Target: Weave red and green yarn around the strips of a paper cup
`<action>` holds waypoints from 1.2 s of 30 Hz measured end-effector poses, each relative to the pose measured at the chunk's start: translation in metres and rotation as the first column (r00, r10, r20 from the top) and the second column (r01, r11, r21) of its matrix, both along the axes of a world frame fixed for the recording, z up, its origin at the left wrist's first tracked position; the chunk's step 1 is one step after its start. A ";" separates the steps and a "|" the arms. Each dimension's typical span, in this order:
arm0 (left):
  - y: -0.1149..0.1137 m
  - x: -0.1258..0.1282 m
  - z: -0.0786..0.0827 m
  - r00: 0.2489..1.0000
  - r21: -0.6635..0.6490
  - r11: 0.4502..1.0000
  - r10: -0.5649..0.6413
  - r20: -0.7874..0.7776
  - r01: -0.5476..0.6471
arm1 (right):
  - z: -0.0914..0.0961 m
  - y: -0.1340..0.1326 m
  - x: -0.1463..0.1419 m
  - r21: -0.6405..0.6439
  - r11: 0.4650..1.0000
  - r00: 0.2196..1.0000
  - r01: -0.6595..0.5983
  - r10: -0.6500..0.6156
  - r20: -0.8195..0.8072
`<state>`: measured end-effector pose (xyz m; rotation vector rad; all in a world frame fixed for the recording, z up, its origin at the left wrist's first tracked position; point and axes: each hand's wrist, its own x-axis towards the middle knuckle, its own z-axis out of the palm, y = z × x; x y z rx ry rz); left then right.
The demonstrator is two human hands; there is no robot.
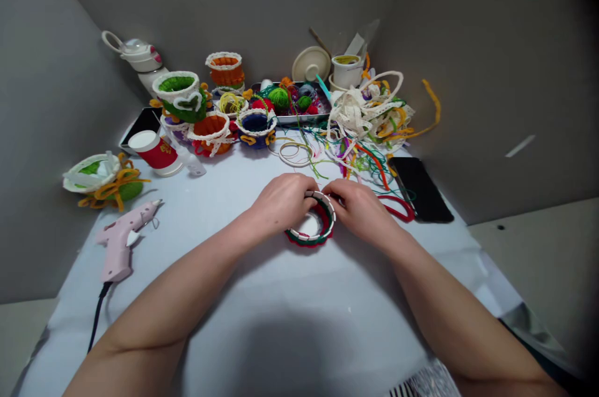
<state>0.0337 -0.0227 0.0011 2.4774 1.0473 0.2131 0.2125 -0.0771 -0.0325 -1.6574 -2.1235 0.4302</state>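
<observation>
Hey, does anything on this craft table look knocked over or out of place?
The green yarn cup at the far left appears tipped onto its side, with orange yarn trailing from it, unlike the upright cups nearby. Loose lace trim also sprawls in a messy tangle on the right.

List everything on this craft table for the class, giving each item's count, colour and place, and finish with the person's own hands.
woven ring basket: one, red, green and white, between the hands
trimmed yarn baskets: five, mainly orange, green or navy, at the back and far left
metal tray: one, silver, at the back
yarn balls: several, mixed colours, in the tray
lace trim: one tangle, cream, back right
hot glue gun: one, pink, left
paper cup: one, red and white, back left
smartphone: one, black, right
left hand: one, on the basket's rim
right hand: one, on the basket's rim
</observation>
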 end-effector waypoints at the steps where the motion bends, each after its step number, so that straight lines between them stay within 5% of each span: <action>1: 0.001 0.000 0.000 1.000 0.001 1.000 0.013 -0.009 -0.013 | -0.001 0.000 -0.001 0.003 1.000 1.000 0.004 -0.004 -0.005; 13: 0.004 0.000 -0.001 0.992 0.063 0.993 0.106 -0.074 -0.101 | 0.028 -0.009 0.026 0.035 0.996 0.995 -0.080 0.082 -0.058; 24: -0.001 0.003 0.002 0.988 0.104 0.990 0.111 -0.109 -0.100 | 0.032 -0.011 0.004 0.074 0.997 0.983 0.001 0.013 -0.183; 36: -0.002 0.004 -0.001 0.988 0.127 0.988 0.103 -0.119 -0.087 | 0.040 -0.010 -0.008 0.157 0.960 0.945 -0.230 0.183 0.270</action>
